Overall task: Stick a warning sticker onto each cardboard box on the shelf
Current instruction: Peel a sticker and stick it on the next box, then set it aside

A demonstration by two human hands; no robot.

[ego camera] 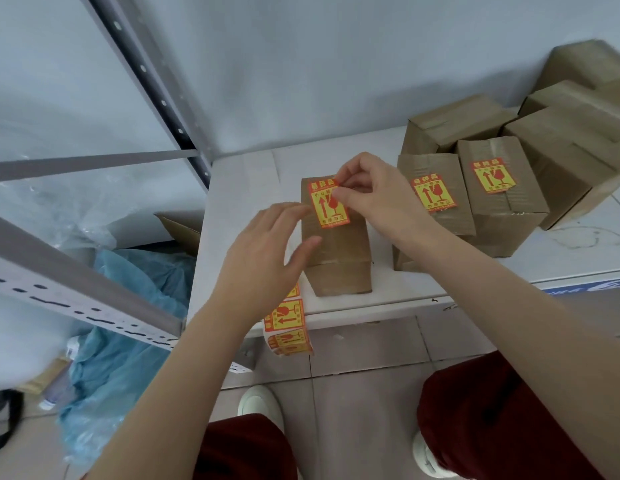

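A small cardboard box (339, 258) lies on the white shelf (239, 209) in front of me. A red and yellow warning sticker (327, 207) sits on its top face. My right hand (374, 195) pinches the sticker's upper right corner. My left hand (267, 251) hovers with relaxed fingers at the box's left side, its fingertips close to the sticker. A strip of more stickers (288, 323) hangs over the shelf's front edge below my left wrist. Two boxes to the right, one (436, 216) and another (502, 199), each carry a sticker on top.
Several plain cardboard boxes (561, 133) are stacked at the back right of the shelf. A grey metal upright (156, 88) stands at the left. Blue plastic sheeting (128, 327) and an open carton (180, 230) lie on the floor to the left.
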